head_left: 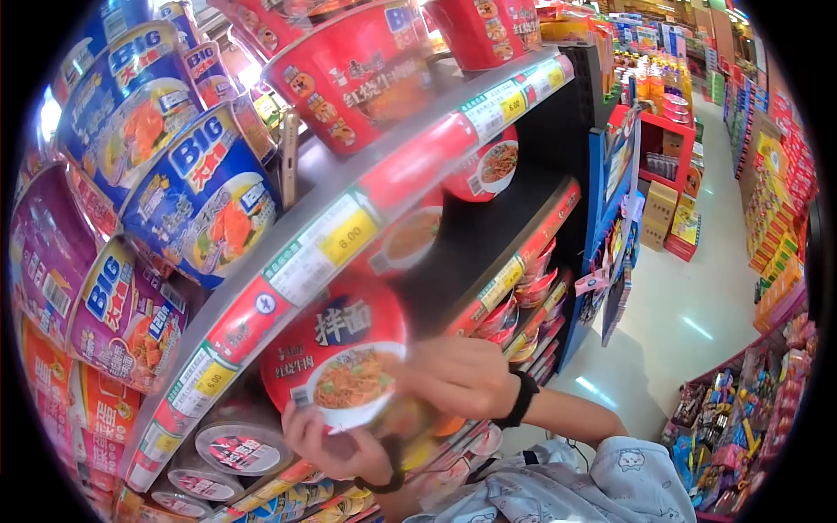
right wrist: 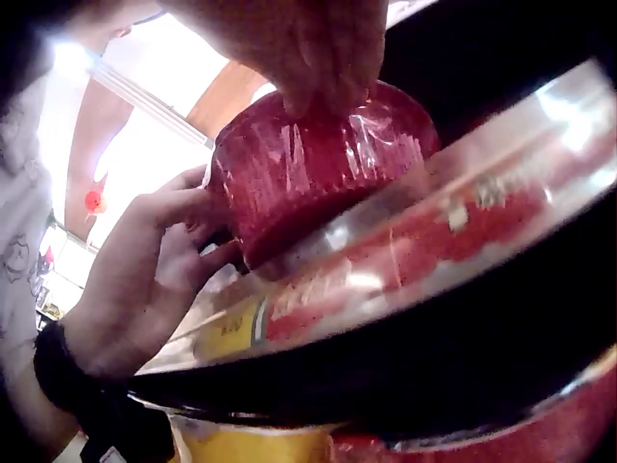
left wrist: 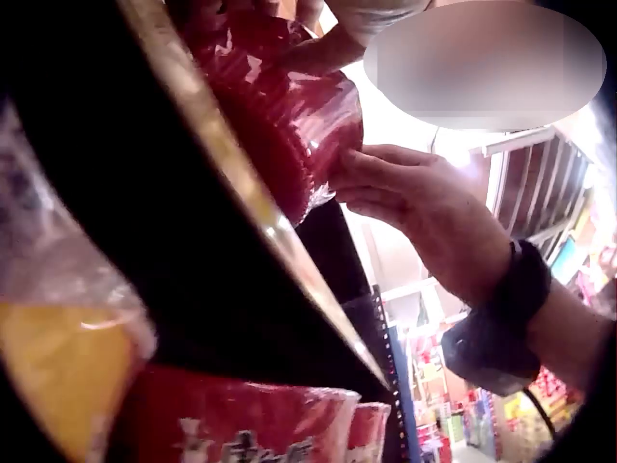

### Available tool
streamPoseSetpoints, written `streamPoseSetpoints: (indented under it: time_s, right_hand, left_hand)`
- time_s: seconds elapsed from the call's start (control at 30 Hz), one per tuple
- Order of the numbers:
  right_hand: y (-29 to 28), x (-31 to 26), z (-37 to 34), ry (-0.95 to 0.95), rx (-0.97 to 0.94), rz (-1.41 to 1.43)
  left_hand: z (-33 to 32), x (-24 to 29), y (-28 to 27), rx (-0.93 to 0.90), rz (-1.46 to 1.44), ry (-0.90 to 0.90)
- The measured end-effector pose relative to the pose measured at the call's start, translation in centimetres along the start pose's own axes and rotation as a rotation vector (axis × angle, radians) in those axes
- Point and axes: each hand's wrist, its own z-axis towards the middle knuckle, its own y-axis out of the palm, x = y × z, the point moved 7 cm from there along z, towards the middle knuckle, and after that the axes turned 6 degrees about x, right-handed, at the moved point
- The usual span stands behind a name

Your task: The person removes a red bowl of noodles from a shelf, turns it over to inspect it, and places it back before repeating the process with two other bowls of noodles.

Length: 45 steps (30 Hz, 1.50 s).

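A red instant noodle bowl (head_left: 336, 336) in shiny clear wrap is tilted so its printed lid faces the head camera, close to the shelf's price rail. My left hand (head_left: 336, 444) grips its lower edge, fingers curled up at the near side. On the other side, my right hand (head_left: 462, 375) holds the bowl's edge with bunched fingertips. The left wrist view has the right hand (left wrist: 424, 212) at the edge of the wrapped bowl (left wrist: 328, 116). From the right wrist, the left hand (right wrist: 135, 260) shows around the bowl's side (right wrist: 318, 164). Both wrists wear black bands.
A curved price rail (head_left: 349, 227) runs along the shelf front. Blue noodle buckets (head_left: 205, 187), purple buckets (head_left: 131, 314) and red buckets (head_left: 357, 78) crowd around it. Lower shelves carry packed bowls (head_left: 240, 449). An aisle floor (head_left: 645, 305) lies to the right, beside stocked racks (head_left: 741, 410).
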Motion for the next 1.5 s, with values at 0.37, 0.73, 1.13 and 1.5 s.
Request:
streamPoseSetpoints:
  time_s: [0.37,0.73,1.13,1.5]
  right_hand:
    - [-15.9,2.8,-3.0,-0.006,0.008,-0.137]
    - [-37.7,9.7,-15.9,0.73,0.267,-0.454]
    - [-55.6,11.8,-22.2,1.024,0.622,-0.938]
    - [-66.4,28.2,-20.0,1.001,0.459,-1.092]
  left_hand:
    - [-3.6,9.7,6.9,0.173,-0.25,0.231]
    - [-9.6,27.4,24.7,0.116,-0.888,0.019]
    - [-12.7,48.5,43.8,-0.589,-1.529,-0.045]
    - [-15.0,56.5,61.3,-0.625,-1.455,-0.323]
